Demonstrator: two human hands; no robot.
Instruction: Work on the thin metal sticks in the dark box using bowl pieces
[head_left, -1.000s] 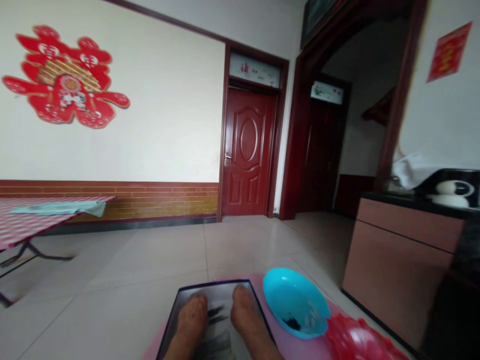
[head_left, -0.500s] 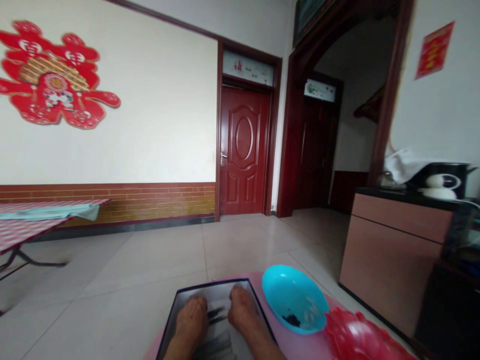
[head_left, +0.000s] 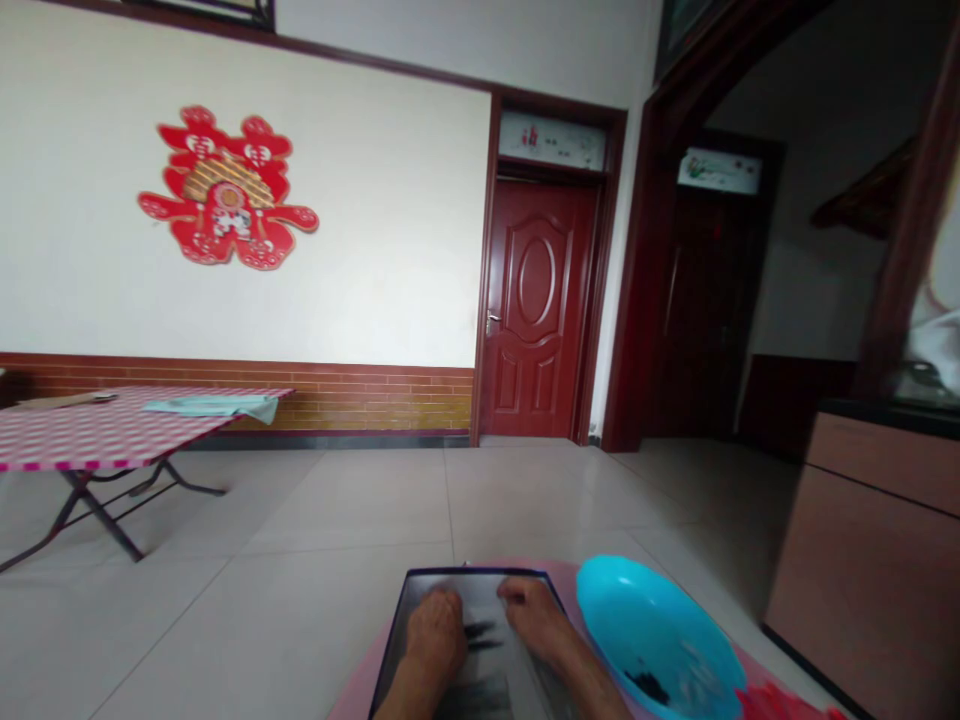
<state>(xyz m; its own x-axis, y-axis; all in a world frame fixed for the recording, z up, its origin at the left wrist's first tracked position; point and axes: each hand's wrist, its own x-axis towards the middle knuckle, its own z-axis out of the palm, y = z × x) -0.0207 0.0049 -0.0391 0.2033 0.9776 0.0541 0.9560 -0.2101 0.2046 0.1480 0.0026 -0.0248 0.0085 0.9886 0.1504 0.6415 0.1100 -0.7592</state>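
A shallow box [head_left: 399, 625] with a dark blue rim and pale inside stands on a pink surface at the bottom centre. Both hands are inside it. My left hand [head_left: 436, 632] is closed, its fingers curled near the left side; what it holds, if anything, is hidden. Dark, slim items [head_left: 481, 636] lie between the hands, blurred. At the right side, my right hand [head_left: 534, 612] has its fingers bent and pressed together near the far edge; anything between them is too small to make out. Greyish strips lie nearer the front of the box.
Right of the box, a bright blue bowl [head_left: 645, 610] holds a black clump [head_left: 648, 686] and clear bits. A red scalloped object [head_left: 780, 703] is beside it. A checked table [head_left: 97, 430] stands left, a cabinet [head_left: 862, 560] right.
The view has swung left, so everything appears further right. My right hand has shifted a little away from my left hand, towards the box's right side.
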